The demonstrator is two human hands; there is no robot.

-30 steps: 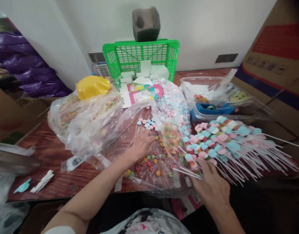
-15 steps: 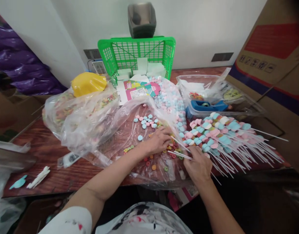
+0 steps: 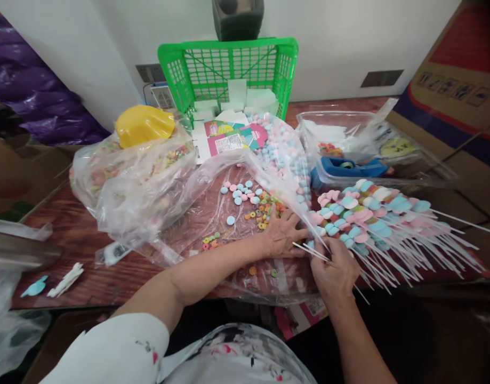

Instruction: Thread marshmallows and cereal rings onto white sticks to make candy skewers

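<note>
My left hand (image 3: 283, 233) lies with fingers spread on the clear plastic sheet, beside a heap of small cereal rings (image 3: 264, 209). My right hand (image 3: 335, 266) is closed around a few thin white sticks (image 3: 310, 249), whose ends point left toward my left hand. Pink and blue candy discs (image 3: 240, 193) lie loose on the sheet behind my left hand. To the right of my right hand is a pile of skewered candies (image 3: 372, 213) with white sticks pointing right and toward the table's front edge.
A green basket (image 3: 229, 45) stands at the back. Bags of cereal rings with a yellow scoop-like object (image 3: 144, 126) lie at left. A clear tray (image 3: 340, 120) and a blue tape dispenser (image 3: 352, 168) are at right. A large carton (image 3: 448, 90) stands at far right.
My left hand has moved slightly right and spread its fingers, and rings in front of it are now covered. The view has shifted a little; my right hand still holds the sticks.
</note>
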